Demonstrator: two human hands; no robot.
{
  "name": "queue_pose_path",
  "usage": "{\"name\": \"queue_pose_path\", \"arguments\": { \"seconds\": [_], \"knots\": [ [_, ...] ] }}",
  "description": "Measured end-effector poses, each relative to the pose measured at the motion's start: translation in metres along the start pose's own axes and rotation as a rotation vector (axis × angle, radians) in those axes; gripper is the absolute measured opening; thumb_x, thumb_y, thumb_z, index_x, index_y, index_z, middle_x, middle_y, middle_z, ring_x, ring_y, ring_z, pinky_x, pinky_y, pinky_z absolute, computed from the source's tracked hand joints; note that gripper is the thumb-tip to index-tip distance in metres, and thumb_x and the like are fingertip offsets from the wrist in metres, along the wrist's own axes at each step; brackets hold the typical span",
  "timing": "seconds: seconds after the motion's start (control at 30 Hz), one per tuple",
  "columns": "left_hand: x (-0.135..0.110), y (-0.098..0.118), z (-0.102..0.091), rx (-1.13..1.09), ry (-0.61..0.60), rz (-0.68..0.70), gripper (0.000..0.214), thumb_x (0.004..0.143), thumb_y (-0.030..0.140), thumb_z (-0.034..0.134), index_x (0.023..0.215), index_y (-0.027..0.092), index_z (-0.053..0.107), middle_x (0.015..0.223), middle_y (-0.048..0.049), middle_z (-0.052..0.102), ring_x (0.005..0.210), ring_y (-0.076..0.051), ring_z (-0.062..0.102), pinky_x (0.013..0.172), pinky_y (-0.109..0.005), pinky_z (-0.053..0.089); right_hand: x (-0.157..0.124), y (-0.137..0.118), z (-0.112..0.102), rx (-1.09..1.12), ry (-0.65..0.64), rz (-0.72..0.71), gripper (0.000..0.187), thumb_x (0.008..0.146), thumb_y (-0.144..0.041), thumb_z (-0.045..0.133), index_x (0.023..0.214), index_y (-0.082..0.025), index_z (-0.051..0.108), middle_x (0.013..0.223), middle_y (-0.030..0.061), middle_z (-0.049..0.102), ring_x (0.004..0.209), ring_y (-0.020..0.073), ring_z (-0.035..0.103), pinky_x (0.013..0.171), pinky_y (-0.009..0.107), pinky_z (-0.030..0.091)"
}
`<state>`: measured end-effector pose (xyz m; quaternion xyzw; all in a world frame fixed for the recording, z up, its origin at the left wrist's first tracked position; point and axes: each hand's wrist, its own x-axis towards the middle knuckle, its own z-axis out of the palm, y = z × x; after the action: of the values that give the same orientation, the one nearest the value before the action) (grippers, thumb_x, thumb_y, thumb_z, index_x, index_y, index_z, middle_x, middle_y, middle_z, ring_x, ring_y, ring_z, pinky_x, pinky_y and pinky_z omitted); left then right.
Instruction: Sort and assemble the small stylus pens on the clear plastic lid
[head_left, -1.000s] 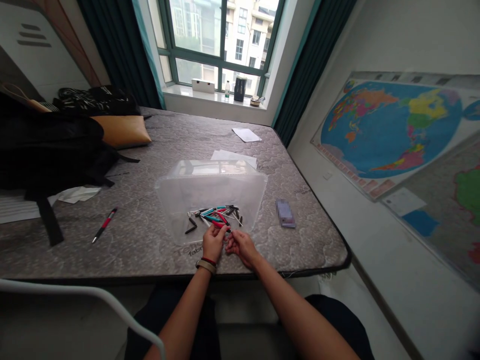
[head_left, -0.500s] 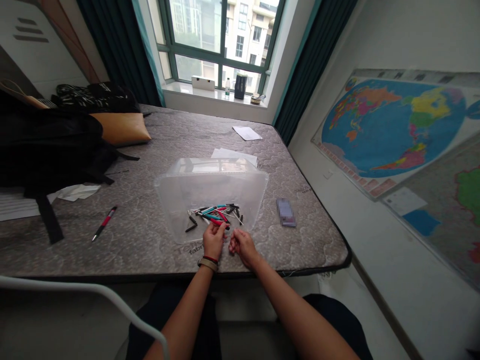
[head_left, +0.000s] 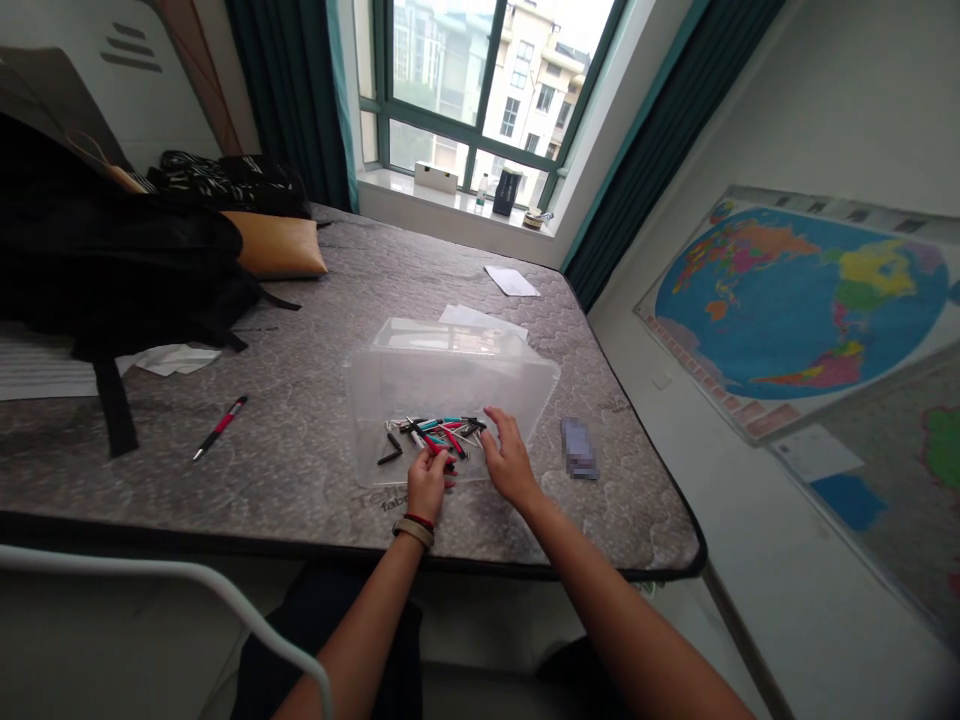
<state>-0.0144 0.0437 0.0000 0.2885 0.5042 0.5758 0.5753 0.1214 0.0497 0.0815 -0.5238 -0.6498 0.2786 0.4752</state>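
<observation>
A clear plastic box point(head_left: 457, 375) lies on its side on the mattress, its open side facing me. Inside rests a pile of pen parts point(head_left: 450, 428) in black, teal, red and white. My left hand point(head_left: 427, 485) is closed at the box's front edge, pinching a red pen barrel point(head_left: 433, 443); its fingers hide part of it. To the right, my right hand point(head_left: 511, 464) reaches over the edge of the box with fingers apart, close to the black pieces at the pile's right end. Nothing shows in that hand.
A red and black pen point(head_left: 221, 428) lies left of the box, and a blurred phone-like object point(head_left: 578, 448) lies right. White papers point(head_left: 484, 322) are behind the box. A black backpack point(head_left: 127, 250) and an orange-tan pouch point(head_left: 281, 245) occupy the left. A white curved rail point(head_left: 172, 572) crosses the lower left.
My right hand has moved from beside the left hand up and right toward the pile, its fingers opening. The left hand stays at the box's front edge. The view has shifted and tilted.
</observation>
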Motion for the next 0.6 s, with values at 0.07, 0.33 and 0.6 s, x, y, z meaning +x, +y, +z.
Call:
{"name": "queue_pose_path", "arguments": {
  "seconds": [0.07,0.33,0.6],
  "knots": [
    [-0.002,0.000,0.001,0.042,-0.048,0.021,0.034,0.073,0.041,0.061,0.097,0.016,0.062,0.082,-0.0044,0.068,0.061,-0.014,0.063,0.046,-0.020,0.046,-0.010,0.000,0.003,0.022,-0.039,0.017,0.026,0.088,-0.030,0.051,0.109,-0.024,0.065,0.121,0.0084,0.056,0.117,0.0245,0.048,0.095,0.038,0.042],
    [-0.014,0.001,0.005,0.399,-0.210,0.343,0.025,0.078,0.023,0.052,0.093,0.019,0.072,0.086,-0.0043,0.071,0.075,-0.017,0.062,0.070,-0.027,0.048,-0.021,0.016,0.003,0.114,-0.084,0.229,0.031,0.087,-0.046,0.056,0.101,-0.019,0.063,0.080,0.0035,0.066,0.061,0.0160,0.059,0.058,0.027,0.046],
    [-0.019,0.004,0.006,0.501,-0.253,0.374,0.024,0.080,0.020,0.049,0.094,0.020,0.069,0.079,-0.0023,0.067,0.074,-0.018,0.062,0.069,-0.027,0.045,0.002,0.001,-0.013,-0.145,-0.081,0.187,0.040,0.082,-0.056,0.060,0.068,-0.018,0.057,0.049,-0.0015,0.056,0.045,0.0124,0.053,0.048,0.022,0.038]
  ]
}}
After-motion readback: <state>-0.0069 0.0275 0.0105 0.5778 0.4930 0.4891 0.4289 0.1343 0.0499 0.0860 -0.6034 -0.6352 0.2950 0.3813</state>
